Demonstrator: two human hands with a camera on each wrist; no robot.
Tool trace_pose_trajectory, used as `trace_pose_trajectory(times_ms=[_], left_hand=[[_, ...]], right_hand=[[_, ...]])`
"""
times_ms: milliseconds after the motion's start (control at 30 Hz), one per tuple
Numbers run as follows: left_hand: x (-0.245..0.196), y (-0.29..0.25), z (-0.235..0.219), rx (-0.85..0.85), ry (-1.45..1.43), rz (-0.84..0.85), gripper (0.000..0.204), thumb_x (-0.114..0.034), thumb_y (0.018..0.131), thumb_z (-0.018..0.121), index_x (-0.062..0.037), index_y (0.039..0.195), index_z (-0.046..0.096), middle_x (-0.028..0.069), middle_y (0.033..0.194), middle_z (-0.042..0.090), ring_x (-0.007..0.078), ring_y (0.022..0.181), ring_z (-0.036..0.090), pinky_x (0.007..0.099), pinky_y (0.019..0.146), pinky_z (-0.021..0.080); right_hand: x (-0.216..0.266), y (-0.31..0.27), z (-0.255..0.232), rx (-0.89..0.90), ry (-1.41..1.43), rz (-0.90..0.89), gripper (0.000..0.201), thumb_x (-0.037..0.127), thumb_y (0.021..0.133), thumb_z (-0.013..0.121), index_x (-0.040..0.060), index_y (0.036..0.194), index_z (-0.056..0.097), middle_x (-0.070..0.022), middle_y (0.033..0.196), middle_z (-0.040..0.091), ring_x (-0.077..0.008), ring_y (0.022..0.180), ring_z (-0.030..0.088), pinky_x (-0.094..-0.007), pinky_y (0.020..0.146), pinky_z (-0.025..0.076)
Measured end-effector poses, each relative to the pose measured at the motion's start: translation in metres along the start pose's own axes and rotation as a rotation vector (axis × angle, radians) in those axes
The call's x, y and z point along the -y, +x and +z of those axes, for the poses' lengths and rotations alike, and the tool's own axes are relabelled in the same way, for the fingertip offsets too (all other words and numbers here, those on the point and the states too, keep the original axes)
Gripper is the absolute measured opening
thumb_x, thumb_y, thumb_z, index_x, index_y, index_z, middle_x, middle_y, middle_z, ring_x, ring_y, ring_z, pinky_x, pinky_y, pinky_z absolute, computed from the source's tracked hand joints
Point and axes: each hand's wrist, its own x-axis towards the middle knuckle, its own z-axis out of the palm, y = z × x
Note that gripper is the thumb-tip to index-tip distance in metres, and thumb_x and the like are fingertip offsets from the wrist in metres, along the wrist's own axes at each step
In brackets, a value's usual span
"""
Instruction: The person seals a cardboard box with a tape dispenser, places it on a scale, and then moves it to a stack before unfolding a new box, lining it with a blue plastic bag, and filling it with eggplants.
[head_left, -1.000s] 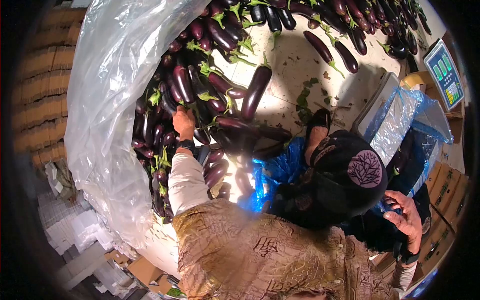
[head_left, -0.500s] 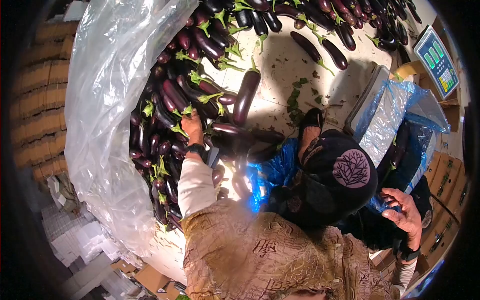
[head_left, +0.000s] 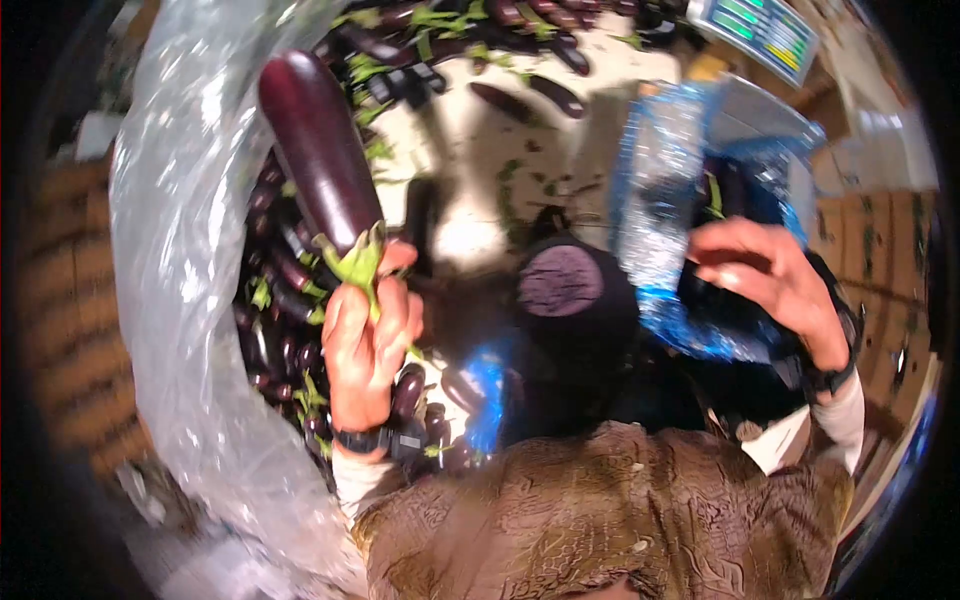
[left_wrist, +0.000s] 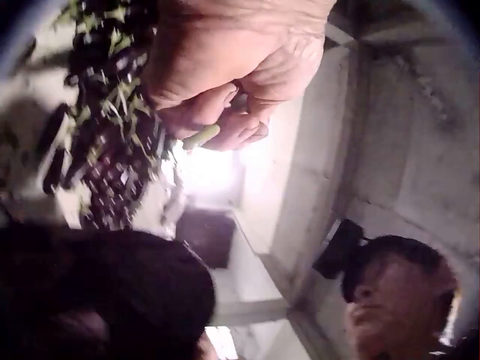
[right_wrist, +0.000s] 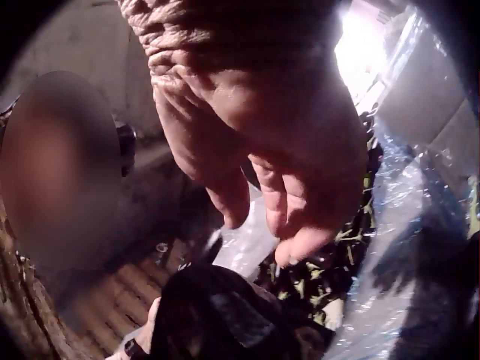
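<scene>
My left hand [head_left: 372,335] grips a large dark purple eggplant [head_left: 318,150] by its green cap and stem. The eggplant is tilted with its round end up and away, above the heap. In the left wrist view the green stem tip [left_wrist: 201,136] pokes out between the fingers. My right hand [head_left: 775,275] is over the near side of a box lined with blue plastic film [head_left: 660,190], its fingers loosely bent with nothing in them. Inside that box lie dark eggplants, partly hidden by the film and hand.
A heap of eggplants [head_left: 285,270] lies beside a clear plastic sheet [head_left: 170,240], with more at the back. A digital scale display [head_left: 755,35] stands at the far right. Another person in a dark cap [head_left: 575,330] is between my arms. Stacked cardboard [head_left: 890,250] flanks the right side.
My left hand has picked an eggplant out of the heap and raised it by the stem. My right hand has moved from the blue film at the box's near edge to above the box.
</scene>
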Motion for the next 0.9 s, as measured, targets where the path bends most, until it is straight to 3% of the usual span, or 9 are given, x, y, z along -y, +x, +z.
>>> trace_pose_trajectory(times_ms=[200, 333, 367, 433, 567, 667, 700, 833, 900], left_hand=[[0.045, 0.024, 0.141, 0.603, 0.024, -0.622, 0.060, -0.043, 0.100, 0.043, 0.0061, 0.135, 0.041, 0.0000, 0.065, 0.049, 0.0062, 0.049, 0.041, 0.0218, 0.046, 0.030], [0.087, 0.031, 0.198, 0.717, 0.173, -0.771, 0.050, -0.028, 0.100, 0.050, 0.0008, 0.140, 0.040, 0.0040, 0.090, 0.063, 0.0111, 0.075, 0.059, 0.0225, 0.063, 0.046], [0.095, 0.027, 0.199, 0.725, 0.172, -0.779, 0.050, -0.028, 0.100, 0.050, 0.0008, 0.140, 0.040, 0.0040, 0.090, 0.063, 0.0111, 0.075, 0.059, 0.0225, 0.063, 0.046], [0.114, 0.012, 0.191, 0.709, 0.504, -0.328, 0.042, -0.014, 0.099, 0.049, 0.0023, 0.138, 0.042, 0.0072, 0.097, 0.063, 0.0116, 0.085, 0.059, 0.0249, 0.072, 0.049], [0.093, 0.014, 0.173, 0.574, 0.445, -0.612, 0.035, -0.011, 0.095, 0.056, 0.0014, 0.128, 0.052, 0.0093, 0.099, 0.065, 0.0134, 0.092, 0.062, 0.0248, 0.081, 0.049], [0.074, 0.009, 0.174, 0.653, 0.531, -0.583, 0.034, -0.008, 0.094, 0.057, 0.0020, 0.126, 0.054, 0.0103, 0.098, 0.065, 0.0137, 0.091, 0.062, 0.0249, 0.080, 0.049], [0.069, 0.005, 0.171, 0.651, 0.503, -0.539, 0.035, -0.003, 0.093, 0.056, 0.0031, 0.127, 0.053, 0.0106, 0.098, 0.065, 0.0143, 0.089, 0.062, 0.0253, 0.081, 0.049], [0.037, -0.002, 0.164, 0.564, 0.500, -0.371, 0.038, 0.005, 0.087, 0.053, 0.0064, 0.125, 0.054, 0.0106, 0.095, 0.065, 0.0148, 0.086, 0.062, 0.0251, 0.079, 0.048], [0.033, -0.017, 0.161, 0.298, 0.485, -0.306, 0.041, -0.018, 0.087, 0.061, 0.0096, 0.117, 0.055, 0.0183, 0.076, 0.064, 0.0171, 0.062, 0.060, 0.0247, 0.056, 0.046]], right_hand=[[-0.004, -0.001, -0.002, 0.093, 0.708, -0.454, 0.057, 0.031, 0.100, 0.050, -0.0001, 0.144, 0.033, -0.0133, 0.132, 0.054, -0.0203, 0.123, 0.051, -0.0339, 0.101, 0.041], [-0.034, -0.030, -0.022, -0.231, 0.877, -0.265, 0.045, 0.035, 0.098, 0.053, -0.0024, 0.124, 0.049, -0.0137, 0.111, 0.064, -0.0206, 0.091, 0.067, -0.0342, 0.083, 0.056], [-0.031, -0.040, -0.024, -0.300, 0.895, -0.225, 0.040, 0.033, 0.097, 0.055, -0.0018, 0.117, 0.054, -0.0113, 0.104, 0.066, -0.0187, 0.088, 0.067, -0.0320, 0.081, 0.056], [-0.061, -0.060, -0.045, -0.503, 0.808, -0.037, 0.034, 0.034, 0.096, 0.058, 0.0019, 0.108, 0.060, -0.0064, 0.093, 0.066, -0.0126, 0.080, 0.065, -0.0270, 0.071, 0.054], [-0.083, -0.072, -0.057, -0.695, 0.631, 0.206, 0.030, 0.036, 0.095, 0.059, 0.0072, 0.105, 0.062, -0.0003, 0.084, 0.061, -0.0073, 0.067, 0.055, -0.0229, 0.057, 0.045], [-0.118, -0.046, -0.073, -0.519, 0.503, 0.279, 0.053, 0.042, 0.091, 0.062, 0.0062, 0.130, 0.053, -0.0043, 0.109, 0.061, -0.0097, 0.090, 0.056, -0.0221, 0.073, 0.046], [-0.117, -0.031, -0.061, -0.642, 0.384, 0.198, 0.058, 0.046, 0.089, 0.063, 0.0003, 0.124, 0.052, -0.0036, 0.091, 0.059, -0.0111, 0.074, 0.053, -0.0247, 0.062, 0.043], [-0.132, 0.021, -0.052, -0.637, 0.069, 0.148, 0.078, 0.049, 0.088, 0.061, -0.0054, 0.137, 0.037, -0.0235, 0.122, 0.058, -0.0312, 0.115, 0.055, -0.0375, 0.098, 0.043], [-0.145, 0.052, -0.048, -0.617, -0.095, 0.220, 0.082, 0.048, 0.088, 0.061, -0.0052, 0.142, 0.027, -0.0304, 0.125, 0.054, -0.0382, 0.123, 0.050, -0.0401, 0.102, 0.040]])
